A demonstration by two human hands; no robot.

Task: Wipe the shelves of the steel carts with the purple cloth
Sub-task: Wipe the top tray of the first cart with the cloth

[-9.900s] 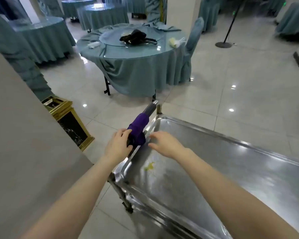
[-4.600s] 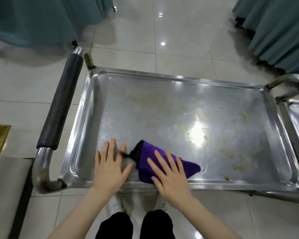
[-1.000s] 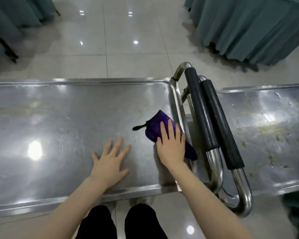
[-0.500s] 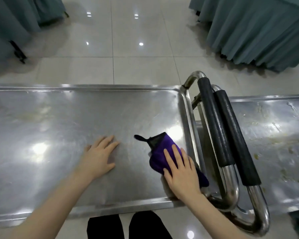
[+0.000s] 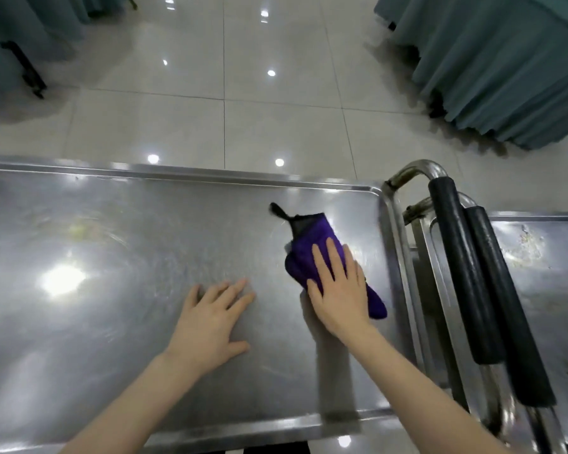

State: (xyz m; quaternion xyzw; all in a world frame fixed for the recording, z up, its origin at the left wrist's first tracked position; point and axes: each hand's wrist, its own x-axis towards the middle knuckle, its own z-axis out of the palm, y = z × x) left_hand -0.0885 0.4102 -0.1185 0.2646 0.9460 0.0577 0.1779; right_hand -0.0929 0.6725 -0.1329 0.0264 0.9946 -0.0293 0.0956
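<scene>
While the near cart shelf (image 5: 128, 257) is being wiped, the main risk is uneven coverage: a yellowish smear (image 5: 79, 229) lies well left of the cloth and may be missed if strokes are confined to the right end. The shelf is flat, glossy steel, finely scratched, with a raised rim. The second cart shelf (image 5: 545, 290) carries crusted residue and appears unwiped. Two handles (image 5: 456, 263), curved steel tubes in matte black sleeves, stand between the shelves; a fast outward stroke may knock knuckles against the rim beside them. The purple cloth (image 5: 312, 244), soft and folded, lies on the near shelf by its right rim. The right hand (image 5: 340, 290) presses it flat with straight fingers, clasping nothing, so the cloth may slip free. The left hand (image 5: 210, 319) rests flat on bare steel, fingers spread. The cloth's black loop (image 5: 277, 209) may snag.
</scene>
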